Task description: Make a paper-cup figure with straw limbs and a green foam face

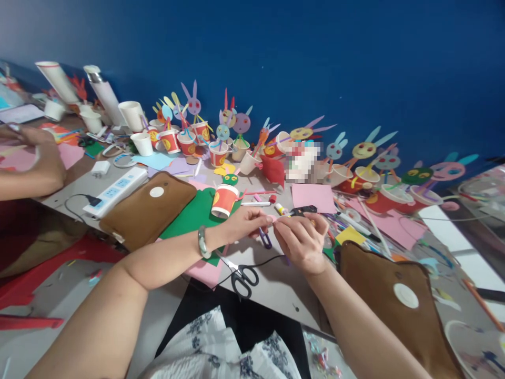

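Observation:
My left hand (246, 225), with a bangle on its wrist, pinches a small piece of pink paper (272, 218) between thumb and fingertips. The fingertips of my right hand (303, 242) close on the other side of this piece; much of it is hidden by the fingers. Just below the fingers lies a purple handle or loop (265, 239). Black-handled scissors (242, 279) rest on the table near its front edge. Beyond my left wrist a red paper cup (224, 201) sits on green paper (189, 216), with a green paper face (230, 180) behind it.
Several paper cups with rabbit-like faces (334, 151) line the blue wall. Brown cushions (145, 210) lie on both sides, one beside a white power strip (118, 190). A black cable (268, 260) crosses the table. At the left are another person's hands (43, 152).

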`<state>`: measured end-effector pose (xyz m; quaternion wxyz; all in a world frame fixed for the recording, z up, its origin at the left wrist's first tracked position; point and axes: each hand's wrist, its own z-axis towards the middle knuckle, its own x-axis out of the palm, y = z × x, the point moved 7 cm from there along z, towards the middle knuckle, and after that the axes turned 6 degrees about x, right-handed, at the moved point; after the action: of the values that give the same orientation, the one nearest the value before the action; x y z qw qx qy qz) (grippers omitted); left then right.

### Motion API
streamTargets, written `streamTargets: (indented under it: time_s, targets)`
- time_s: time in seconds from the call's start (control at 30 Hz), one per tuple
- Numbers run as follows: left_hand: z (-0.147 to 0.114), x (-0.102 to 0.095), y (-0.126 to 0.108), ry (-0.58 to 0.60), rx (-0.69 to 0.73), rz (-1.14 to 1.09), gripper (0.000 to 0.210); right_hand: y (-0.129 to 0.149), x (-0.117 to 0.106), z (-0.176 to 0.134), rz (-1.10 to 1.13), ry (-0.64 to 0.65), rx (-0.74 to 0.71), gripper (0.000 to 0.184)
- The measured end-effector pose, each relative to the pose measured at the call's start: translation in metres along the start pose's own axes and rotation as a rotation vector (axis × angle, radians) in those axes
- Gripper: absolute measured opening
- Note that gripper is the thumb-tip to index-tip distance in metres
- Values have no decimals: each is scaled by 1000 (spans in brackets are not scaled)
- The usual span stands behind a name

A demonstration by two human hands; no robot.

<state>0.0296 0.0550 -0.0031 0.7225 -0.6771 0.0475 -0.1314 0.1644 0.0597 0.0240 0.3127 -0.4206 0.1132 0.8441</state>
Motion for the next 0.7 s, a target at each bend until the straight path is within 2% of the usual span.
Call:
streamTargets:
  time_s: [0.17, 0.23, 0.33, 0.4, 0.5, 0.6, 0.7]
  targets:
    - [4, -6, 4, -27, -18, -72, 43, 5, 0, 4, 62, 10, -39, 13]
    - [5, -10, 4, -62, -15, -63, 41, -3, -4, 9, 54, -18, 27, 10]
    - [5, -15, 4, -117, -5, -35, 38, -28, -8, 15, -43, -45, 212, 13]
    - [5, -18, 3, -143, 4, -30, 36, -47, -3, 14, -113, 29, 320, 19]
    - [6, -23, 2, -178, 22, -30, 30, -66, 15, 7, -183, 245, 396, 22]
    - [7, -28, 1, -201, 49, -26, 28, -72, 31, -1, -280, 411, 423, 24]
    - [9, -29, 0, -217, 66, -51, 28, -72, 41, -4, -354, 477, 412, 28]
